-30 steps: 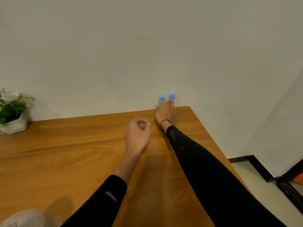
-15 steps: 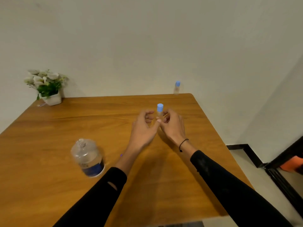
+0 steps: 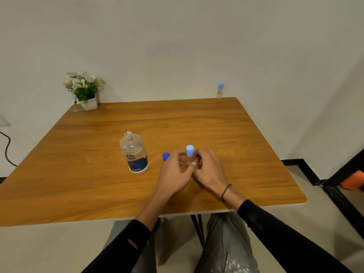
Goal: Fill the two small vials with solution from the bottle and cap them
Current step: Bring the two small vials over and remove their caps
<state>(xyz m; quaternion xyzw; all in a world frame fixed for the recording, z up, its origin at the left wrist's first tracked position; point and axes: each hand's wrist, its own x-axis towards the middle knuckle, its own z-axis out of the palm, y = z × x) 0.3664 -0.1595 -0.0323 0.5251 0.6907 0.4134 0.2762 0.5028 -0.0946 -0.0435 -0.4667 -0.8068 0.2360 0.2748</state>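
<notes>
While the small clear vial with the light blue cap [image 3: 189, 154] is held upright over the wooden table [image 3: 246, 146] between the left hand [image 3: 174, 174] and right hand [image 3: 208, 171], the uncapping step is judged to be in hand. The cap must next be twisted off. The uncapped clear solution bottle [image 3: 134, 153] stands just left, its dark blue cap [image 3: 166, 156] beside it. The second capped vial [image 3: 220, 90] remains at the far edge. Liquid levels cannot be made out.

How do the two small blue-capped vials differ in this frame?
The near clear vial with a light blue cap is held between the left hand and right hand at mid-table; the far clear blue-capped vial stands untouched at the wooden table's back right corner, by the wall. Both are upright and capped.
</notes>
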